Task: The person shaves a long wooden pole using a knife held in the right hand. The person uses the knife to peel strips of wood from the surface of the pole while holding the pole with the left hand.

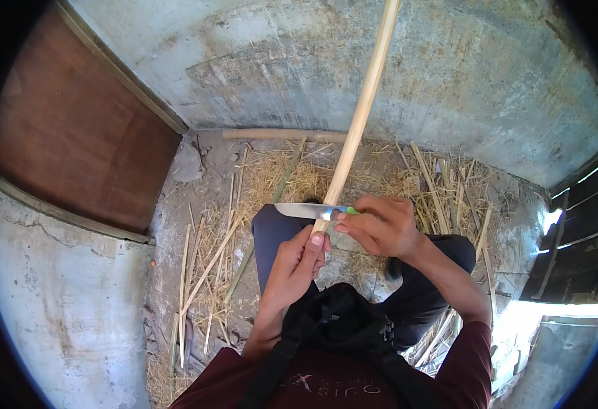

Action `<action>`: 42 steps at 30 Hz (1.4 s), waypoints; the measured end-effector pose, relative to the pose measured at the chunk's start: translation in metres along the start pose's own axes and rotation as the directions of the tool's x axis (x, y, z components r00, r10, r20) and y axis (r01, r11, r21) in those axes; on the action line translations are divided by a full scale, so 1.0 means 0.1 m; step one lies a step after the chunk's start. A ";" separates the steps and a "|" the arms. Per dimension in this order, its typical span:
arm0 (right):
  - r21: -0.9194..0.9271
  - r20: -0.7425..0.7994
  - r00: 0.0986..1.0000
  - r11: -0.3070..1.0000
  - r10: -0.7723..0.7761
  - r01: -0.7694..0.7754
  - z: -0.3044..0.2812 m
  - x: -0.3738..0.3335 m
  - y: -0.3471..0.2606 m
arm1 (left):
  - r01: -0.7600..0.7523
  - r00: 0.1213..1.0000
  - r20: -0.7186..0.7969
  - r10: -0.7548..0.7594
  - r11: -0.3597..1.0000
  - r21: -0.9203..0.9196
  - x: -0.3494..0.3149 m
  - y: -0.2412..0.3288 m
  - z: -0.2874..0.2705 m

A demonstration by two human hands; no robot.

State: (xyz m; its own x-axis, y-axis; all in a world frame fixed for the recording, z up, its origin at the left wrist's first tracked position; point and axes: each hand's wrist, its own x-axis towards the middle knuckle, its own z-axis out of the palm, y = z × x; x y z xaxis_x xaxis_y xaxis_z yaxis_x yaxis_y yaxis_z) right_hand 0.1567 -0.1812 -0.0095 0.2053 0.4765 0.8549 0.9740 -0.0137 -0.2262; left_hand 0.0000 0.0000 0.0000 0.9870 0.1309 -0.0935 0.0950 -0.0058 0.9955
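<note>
Your long, pale strip (pixel 360 116) slants toward twelve-thirty; your green-handled knife (pixel 306 211) crosses it, blade tip toward nine o'clock.

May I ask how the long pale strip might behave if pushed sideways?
The strip is probably fairly stiff, reaching far past the left hand without visible drooping. Being so slender, it looks light and may swing easily.

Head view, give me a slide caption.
Left hand grips a long pale strip; right hand holds a knife across it.
</note>
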 end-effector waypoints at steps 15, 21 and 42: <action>0.058 0.003 1.000 0.998 -0.007 0.007 -0.06 0.05 0.08 | -0.022 0.999 -0.035 0.024 0.997 0.076 -0.03 -0.05 0.06; 0.024 0.006 1.000 1.000 -0.006 0.006 -0.05 0.08 0.08 | -0.085 0.994 -0.059 0.094 0.987 0.140 -0.02 -0.10 0.07; -0.071 0.015 1.000 0.997 -0.005 0.006 0.05 -0.03 0.13 | 0.014 1.000 -0.028 -0.013 0.999 0.036 0.04 -0.25 0.02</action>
State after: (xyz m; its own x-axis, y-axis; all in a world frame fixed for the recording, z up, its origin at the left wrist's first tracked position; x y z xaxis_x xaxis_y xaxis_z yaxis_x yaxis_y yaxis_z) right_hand 0.1679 -0.1782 -0.0176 0.1988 0.4896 0.8490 0.9796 -0.0728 -0.1874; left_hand 0.0017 -0.0017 -0.0252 0.9815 0.1591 -0.1063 0.1139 -0.0395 0.9927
